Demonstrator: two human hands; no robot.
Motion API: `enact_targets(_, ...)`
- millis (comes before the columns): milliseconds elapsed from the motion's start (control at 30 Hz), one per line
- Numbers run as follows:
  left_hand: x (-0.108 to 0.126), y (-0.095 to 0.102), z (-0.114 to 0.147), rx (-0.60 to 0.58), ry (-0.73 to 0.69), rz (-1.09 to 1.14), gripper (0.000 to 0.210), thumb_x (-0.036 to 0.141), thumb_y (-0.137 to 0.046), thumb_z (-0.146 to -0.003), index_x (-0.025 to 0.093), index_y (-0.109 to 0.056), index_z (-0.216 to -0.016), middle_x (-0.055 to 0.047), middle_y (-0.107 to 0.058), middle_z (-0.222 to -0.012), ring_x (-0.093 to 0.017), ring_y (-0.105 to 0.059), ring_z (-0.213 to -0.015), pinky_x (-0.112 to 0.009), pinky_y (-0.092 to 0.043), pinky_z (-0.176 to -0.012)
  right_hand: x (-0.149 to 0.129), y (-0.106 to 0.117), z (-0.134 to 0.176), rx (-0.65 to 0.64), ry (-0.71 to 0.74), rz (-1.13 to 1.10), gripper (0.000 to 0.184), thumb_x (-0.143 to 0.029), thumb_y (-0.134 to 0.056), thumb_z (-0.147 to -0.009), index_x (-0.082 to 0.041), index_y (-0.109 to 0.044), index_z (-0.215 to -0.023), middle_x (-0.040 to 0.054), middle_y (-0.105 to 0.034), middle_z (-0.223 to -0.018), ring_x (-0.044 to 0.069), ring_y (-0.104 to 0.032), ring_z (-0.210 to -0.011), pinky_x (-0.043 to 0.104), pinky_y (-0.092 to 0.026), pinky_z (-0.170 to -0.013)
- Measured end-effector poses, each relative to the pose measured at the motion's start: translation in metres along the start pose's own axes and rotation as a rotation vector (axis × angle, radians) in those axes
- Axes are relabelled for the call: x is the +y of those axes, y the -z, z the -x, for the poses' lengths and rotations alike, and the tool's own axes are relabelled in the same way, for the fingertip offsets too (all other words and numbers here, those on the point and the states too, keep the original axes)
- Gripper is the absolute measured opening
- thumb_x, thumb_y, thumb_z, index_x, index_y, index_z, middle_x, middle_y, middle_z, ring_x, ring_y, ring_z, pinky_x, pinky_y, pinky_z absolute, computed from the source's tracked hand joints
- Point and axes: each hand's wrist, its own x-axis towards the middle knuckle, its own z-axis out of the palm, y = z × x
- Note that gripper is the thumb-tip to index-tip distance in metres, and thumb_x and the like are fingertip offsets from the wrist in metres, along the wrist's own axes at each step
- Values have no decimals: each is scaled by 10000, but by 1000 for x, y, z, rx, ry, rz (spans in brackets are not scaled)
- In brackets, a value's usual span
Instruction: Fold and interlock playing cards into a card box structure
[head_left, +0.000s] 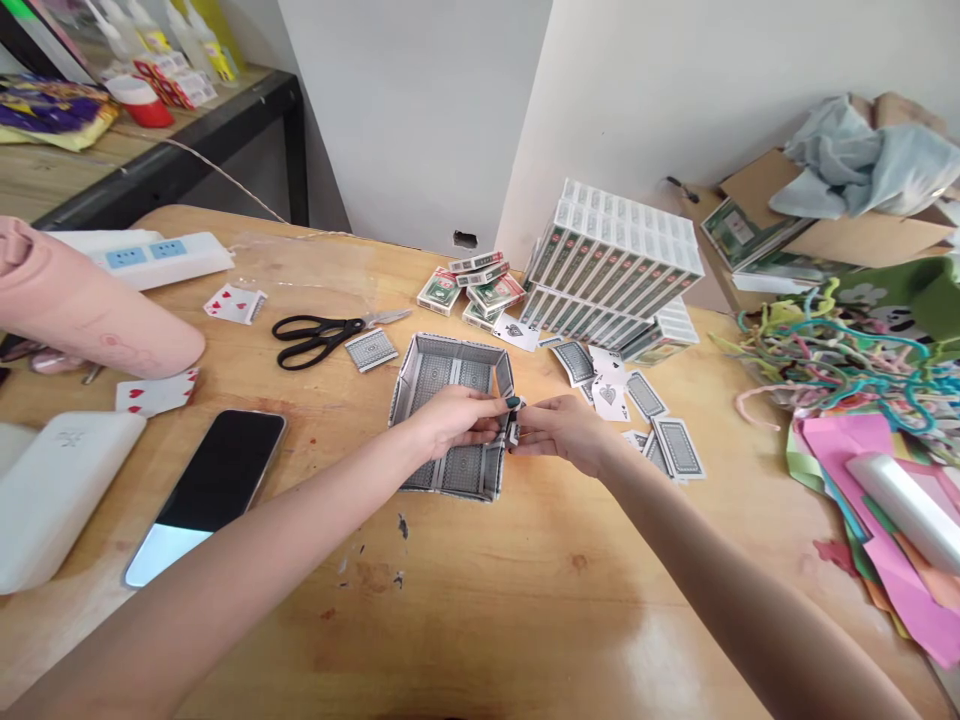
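Note:
An open tray built of playing cards (431,385), with patterned grey card backs, lies flat on the table. My left hand (461,415) reaches across the tray, thumb and fingers closed on its right wall from inside. From outside, my right hand (559,432) pinches the same spot, where a small folded playing card (513,432) shows between the two hands. Fingers hide most of that card, so I cannot tell how it joins the wall. Loose playing cards (679,447) are scattered right of my right hand, and black-handled scissors (319,340) lie left of the tray.
Stacked card boxes (615,250) stand at the back, beside several loose card boxes (491,290). On the left are a phone (225,470), a white power bank (71,500), a pink roll (97,305) and a power strip (161,255). Yarn (847,350) and coloured sheets (892,530) lie right.

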Motion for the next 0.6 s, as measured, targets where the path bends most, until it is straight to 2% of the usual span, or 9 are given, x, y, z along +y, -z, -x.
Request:
enact_targets(133,0,0,0,3,0,-8,245,241,-823,-628,90,-682,-760,-2,-607,-576,-56,-523,-504,-201,-484,-550,-1,0,1,26,-27,70,163,-240,-729,-710,-107,-637,-731,133,-719,-750,224,-720,-686,295,-614,-668)
enact_targets(300,0,0,0,19,5,-18,209,212,-790,-674,88,-685,-807,-37,-653,-647,-64,-553,-530,-205,-493,-557,7,6,1,-93,-9,-81,262,-280,-757,-711,-133,-566,-814,106,-707,-832,201,-723,-709,302,-605,-710)
enact_targets(467,0,-2,1,26,9,-18,161,182,-762,-705,90,-689,-815,-44,-665,-670,-61,-559,-530,-202,-497,-560,23,8,-2,-185,122,-188,490,-386,-778,-689,-206,-443,-998,6,-667,-785,173,-707,-680,336,-594,-704)
enact_targets(600,1,-1,1,26,15,-19,145,190,-767,-700,95,-688,-777,-38,-658,-647,-66,-565,-537,-199,-495,-556,31,8,-4,-175,278,-113,504,-429,-736,-721,-270,-369,-1026,-53,-624,-831,156,-696,-673,403,-597,-707)
